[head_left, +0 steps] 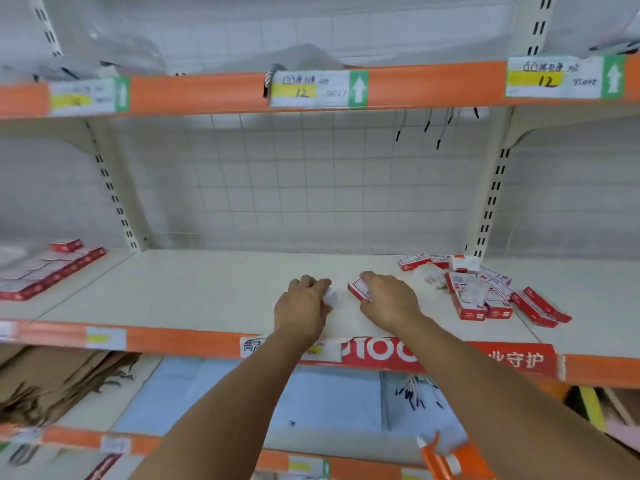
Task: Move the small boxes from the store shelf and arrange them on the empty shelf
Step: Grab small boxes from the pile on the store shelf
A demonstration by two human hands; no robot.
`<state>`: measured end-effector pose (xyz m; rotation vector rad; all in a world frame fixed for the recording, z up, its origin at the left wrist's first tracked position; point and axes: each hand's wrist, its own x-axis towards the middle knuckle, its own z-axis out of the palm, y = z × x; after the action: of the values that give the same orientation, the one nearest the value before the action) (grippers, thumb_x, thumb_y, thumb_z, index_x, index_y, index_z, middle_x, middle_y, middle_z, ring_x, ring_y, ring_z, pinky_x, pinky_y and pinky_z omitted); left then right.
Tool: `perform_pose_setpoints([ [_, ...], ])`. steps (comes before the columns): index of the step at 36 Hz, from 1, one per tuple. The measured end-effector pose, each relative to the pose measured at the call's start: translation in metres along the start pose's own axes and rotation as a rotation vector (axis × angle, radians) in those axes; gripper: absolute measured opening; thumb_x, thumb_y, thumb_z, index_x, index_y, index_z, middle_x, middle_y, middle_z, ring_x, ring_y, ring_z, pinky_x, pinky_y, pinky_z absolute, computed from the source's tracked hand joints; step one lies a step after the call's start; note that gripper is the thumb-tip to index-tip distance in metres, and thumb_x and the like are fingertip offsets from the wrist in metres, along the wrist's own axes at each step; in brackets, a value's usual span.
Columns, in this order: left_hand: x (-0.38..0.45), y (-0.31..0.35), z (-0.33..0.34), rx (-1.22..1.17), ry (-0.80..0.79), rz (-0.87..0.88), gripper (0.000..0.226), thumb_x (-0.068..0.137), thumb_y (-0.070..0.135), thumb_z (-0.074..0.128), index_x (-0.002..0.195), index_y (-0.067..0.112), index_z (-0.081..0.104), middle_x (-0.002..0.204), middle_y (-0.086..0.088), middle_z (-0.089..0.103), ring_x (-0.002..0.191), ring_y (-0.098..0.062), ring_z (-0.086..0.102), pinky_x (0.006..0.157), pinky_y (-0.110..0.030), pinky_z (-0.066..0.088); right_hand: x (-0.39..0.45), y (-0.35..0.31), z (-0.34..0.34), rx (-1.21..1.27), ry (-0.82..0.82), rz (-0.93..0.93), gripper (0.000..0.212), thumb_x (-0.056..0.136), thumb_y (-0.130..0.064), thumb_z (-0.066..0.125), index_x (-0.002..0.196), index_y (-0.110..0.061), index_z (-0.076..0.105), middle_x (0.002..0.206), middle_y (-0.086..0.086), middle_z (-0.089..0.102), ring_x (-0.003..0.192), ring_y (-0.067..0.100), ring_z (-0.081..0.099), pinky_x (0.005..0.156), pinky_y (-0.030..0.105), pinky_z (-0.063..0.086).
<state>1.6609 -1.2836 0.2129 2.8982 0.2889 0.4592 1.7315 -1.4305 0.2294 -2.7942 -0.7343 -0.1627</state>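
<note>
both hands reach over the middle shelf [207, 289], a pale board with an orange front edge. the right hand [389, 299] rests on a small red and white box [356, 289] lying flat on the shelf; its fingers are curled over the box's near end, and the box's far corner shows past them. the left hand [304, 303] sits just beside it, fingers bent down around something small and white [329, 296] at the fingertips; what that thing is cannot be told.

to the right, a loose pile of boxes [485, 292] lies tumbled on the same shelf, some flat, some on edge, leaning on one another. to the far left, on the next shelf section, a tidy row of boxes [45, 271] lies flat side by side, with one more box [65, 244] on top at the back. price tags [317, 89] hang on the orange rail of the shelf above.
</note>
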Motion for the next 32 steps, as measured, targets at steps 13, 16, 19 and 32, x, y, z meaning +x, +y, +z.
perform_pose_setpoints([
  [13,-0.097,-0.167,-0.064,0.097,0.067,-0.250,0.047,0.096,0.023,0.048,0.142,0.025,0.040,0.133,0.000,0.047,0.119,-0.022,0.042,0.083,-0.032,0.042,0.000,-0.186,0.040,0.063,-0.052,-0.278,0.029,0.083,-0.015,0.054,0.111,-0.017,0.053,0.109,0.006,0.063,0.100,0.029,0.058,0.066,0.027,0.034],
  [16,-0.130,-0.214,-0.082,0.126,0.075,-0.304,0.045,0.097,0.025,0.048,0.141,0.025,0.041,0.132,-0.001,0.047,0.120,-0.023,0.042,0.082,-0.036,0.045,-0.007,-0.241,0.053,0.080,-0.061,-0.335,0.033,0.082,-0.014,0.053,0.115,-0.019,0.054,0.112,0.005,0.062,0.103,0.029,0.057,0.068,0.027,0.034],
  [19,-0.161,-0.256,-0.098,0.156,0.077,-0.374,0.044,0.098,0.029,0.046,0.142,0.026,0.040,0.131,-0.001,0.047,0.120,-0.024,0.041,0.081,-0.034,0.043,-0.016,-0.291,0.066,0.105,-0.078,-0.391,0.031,0.082,-0.015,0.053,0.113,-0.019,0.054,0.112,0.004,0.062,0.103,0.029,0.057,0.067,0.027,0.032],
  [32,-0.233,-0.377,-0.134,0.195,0.145,-0.572,0.041,0.097,0.029,0.047,0.137,0.028,0.044,0.127,0.001,0.049,0.115,-0.021,0.043,0.081,-0.032,0.044,-0.015,-0.442,0.110,0.168,-0.111,-0.593,0.044,0.087,-0.019,0.055,0.131,-0.020,0.049,0.119,0.005,0.061,0.108,0.028,0.057,0.079,0.031,0.044],
])
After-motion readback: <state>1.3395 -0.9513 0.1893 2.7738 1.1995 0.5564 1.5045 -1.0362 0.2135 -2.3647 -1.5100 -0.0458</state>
